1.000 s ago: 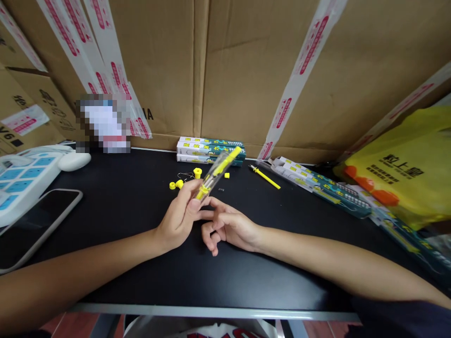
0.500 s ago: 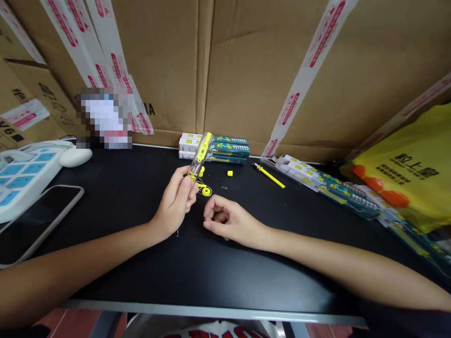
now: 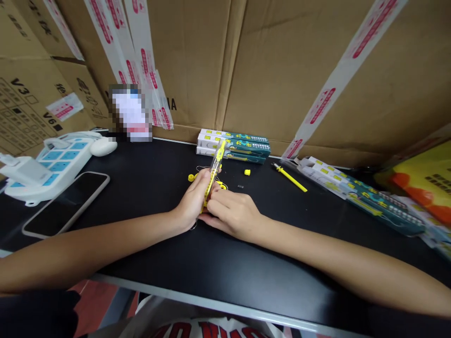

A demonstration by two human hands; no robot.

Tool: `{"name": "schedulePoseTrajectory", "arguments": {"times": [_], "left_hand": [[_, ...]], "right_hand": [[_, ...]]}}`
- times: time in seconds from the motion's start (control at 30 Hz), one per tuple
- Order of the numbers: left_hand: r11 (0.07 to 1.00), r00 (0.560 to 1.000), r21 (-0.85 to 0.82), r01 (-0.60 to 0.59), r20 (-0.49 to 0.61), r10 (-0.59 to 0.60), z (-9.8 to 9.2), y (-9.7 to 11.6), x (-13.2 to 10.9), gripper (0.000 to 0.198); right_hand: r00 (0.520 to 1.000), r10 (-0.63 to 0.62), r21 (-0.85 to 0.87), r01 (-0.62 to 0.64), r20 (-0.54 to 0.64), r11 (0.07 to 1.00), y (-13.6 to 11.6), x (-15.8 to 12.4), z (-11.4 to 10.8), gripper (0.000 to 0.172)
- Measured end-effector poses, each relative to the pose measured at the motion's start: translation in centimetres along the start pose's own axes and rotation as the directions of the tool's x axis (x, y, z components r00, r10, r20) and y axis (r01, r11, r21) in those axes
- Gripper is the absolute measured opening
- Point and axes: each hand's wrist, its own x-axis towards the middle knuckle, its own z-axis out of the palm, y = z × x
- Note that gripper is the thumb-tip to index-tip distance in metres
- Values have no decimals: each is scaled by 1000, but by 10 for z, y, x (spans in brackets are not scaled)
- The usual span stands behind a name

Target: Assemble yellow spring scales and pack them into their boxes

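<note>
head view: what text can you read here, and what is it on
"V3": left cardboard box, upper part.
"V6": same box, lower down.
"...A": back box, rest hidden behind tape.
Red print on the tape strips: too small.
Pen packs and yellow bag: characters too blurred.

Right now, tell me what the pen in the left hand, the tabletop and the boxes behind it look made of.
Pen: clear, glossy plastic barrel, probably, since yellow parts show through it. Tabletop: smooth black surface with a dull sheen; material unclear. Boxes: brown matte cardboard, with folds and taped seams.
</note>
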Motion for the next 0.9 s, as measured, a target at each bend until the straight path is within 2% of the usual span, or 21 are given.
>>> {"name": "schedulePoseTrajectory", "arguments": {"times": [0.07, 0.27, 0.4, 0.5, 0.6, 0.67, 0.73, 0.8, 0.9], "left_hand": [[1000, 1000, 25, -16, -10, 16, -1, -2, 0, 23], [987, 993, 127, -102, 79, 92, -6, -12, 0, 22], [963, 986, 224, -152, 107, 131, -9, -10, 0, 28], [957, 982, 257, -134, 165, 93, -14, -5, 3, 32], [953, 976, 270, -136, 200, 82, -17, -1, 7, 27], [949, 974, 288, -127, 217, 64, -17, 0, 9, 23], [942, 971, 315, -115, 236, 39, -16, 1, 10, 20], [930, 970, 351, -105, 243, 18, -15, 2, 10, 19], [903, 970, 414, -110, 242, 7, -17, 2, 11, 18]], "right_hand": [[1000, 3, -18, -3, -4, 1000, 2, 1, 1, 28], [1000, 16, -86, -18, -20, 996, 2, -4, 4, 25], [998, 7, -41, -5, 58, 999, 5, -4, -5, 25], [988, 93, -27, -90, 126, 996, 20, -13, -20, 25], [942, 272, -95, -257, 197, 962, 44, -32, -32, 18], [886, 390, -137, -366, 250, 920, 59, -45, -34, 11], [829, 471, -115, -459, 301, 881, 68, -55, -31, 22], [797, 495, -62, -507, 347, 860, 71, -59, -24, 29], [789, 496, 42, -546, 363, 837, 73, -60, -15, 14]]}}
